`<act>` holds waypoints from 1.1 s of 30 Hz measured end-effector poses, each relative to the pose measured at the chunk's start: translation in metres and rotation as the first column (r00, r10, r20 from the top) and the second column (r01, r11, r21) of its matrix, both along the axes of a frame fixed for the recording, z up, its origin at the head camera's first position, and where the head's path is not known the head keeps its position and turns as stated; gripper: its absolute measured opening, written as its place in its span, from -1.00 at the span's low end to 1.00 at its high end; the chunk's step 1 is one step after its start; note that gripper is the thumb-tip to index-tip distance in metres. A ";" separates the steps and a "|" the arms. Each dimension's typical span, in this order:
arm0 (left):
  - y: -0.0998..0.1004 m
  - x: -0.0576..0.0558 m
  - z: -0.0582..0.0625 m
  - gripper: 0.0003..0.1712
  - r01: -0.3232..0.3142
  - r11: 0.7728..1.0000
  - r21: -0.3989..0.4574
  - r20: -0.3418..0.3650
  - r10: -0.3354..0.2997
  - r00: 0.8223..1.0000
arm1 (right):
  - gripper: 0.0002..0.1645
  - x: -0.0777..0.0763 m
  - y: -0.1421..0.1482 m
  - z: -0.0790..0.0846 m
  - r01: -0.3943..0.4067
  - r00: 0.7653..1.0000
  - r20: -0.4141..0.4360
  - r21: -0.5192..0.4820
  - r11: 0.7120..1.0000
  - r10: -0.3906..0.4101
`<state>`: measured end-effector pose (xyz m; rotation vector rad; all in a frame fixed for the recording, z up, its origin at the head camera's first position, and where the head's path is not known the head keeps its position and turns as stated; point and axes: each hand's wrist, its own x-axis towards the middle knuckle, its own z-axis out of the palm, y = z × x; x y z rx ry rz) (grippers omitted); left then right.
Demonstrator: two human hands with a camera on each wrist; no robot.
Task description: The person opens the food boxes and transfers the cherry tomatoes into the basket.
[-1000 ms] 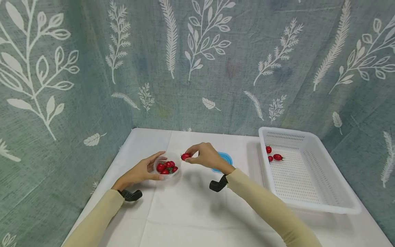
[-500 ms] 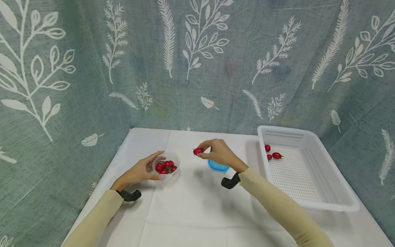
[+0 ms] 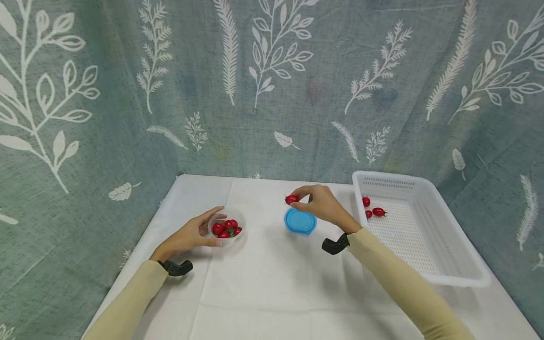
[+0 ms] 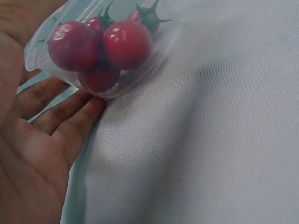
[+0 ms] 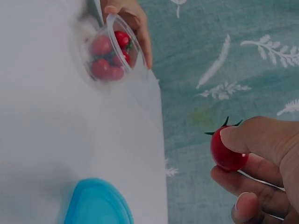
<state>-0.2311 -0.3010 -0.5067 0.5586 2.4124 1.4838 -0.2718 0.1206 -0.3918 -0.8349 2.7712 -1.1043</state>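
My left hand [image 3: 191, 234] grips a small clear plastic tub [image 3: 241, 218], thumb on the near side and fingers on the far side. Several cherry tomatoes [image 4: 127, 45] with green stalks lie inside the tub, and the left wrist view shows them through its wall. My right hand [image 3: 319, 204] pinches one red cherry tomato [image 5: 227, 154] between thumb and fingers, its green calyx sticking out. In the head view this hand is raised just behind a blue lid [image 3: 300, 222], which lies on the table to the right of the tub.
A white perforated plastic basket [image 3: 410, 248] stands at the right, with a few cherry tomatoes [image 3: 378, 212] near its left wall. White cloth [image 3: 255, 283] covers the table. Patterned grey-green curtains [image 3: 255, 141] rise close behind it and at both sides.
My right hand has moved right and slightly back with the cherry tomato, away from the tub, uncovering the blue lid. My left hand stays on the tub.
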 end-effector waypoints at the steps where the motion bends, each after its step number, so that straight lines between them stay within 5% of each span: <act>1: 0.000 0.000 0.000 0.17 -0.003 1.000 -0.003 0.001 0.003 1.000 | -0.65 0.000 0.003 0.000 0.009 1.000 -0.002 0.003 1.000 -0.009; 15: -0.002 -0.002 -0.004 0.18 0.005 1.000 0.000 -0.002 -0.005 1.000 | -0.68 0.000 0.049 0.004 0.080 0.995 -0.065 0.023 0.996 -0.079; 33: -0.001 -0.001 -0.003 0.19 -0.006 1.000 0.002 0.005 0.006 1.000 | -0.56 0.005 0.111 0.014 0.244 0.969 0.044 0.012 0.970 -0.244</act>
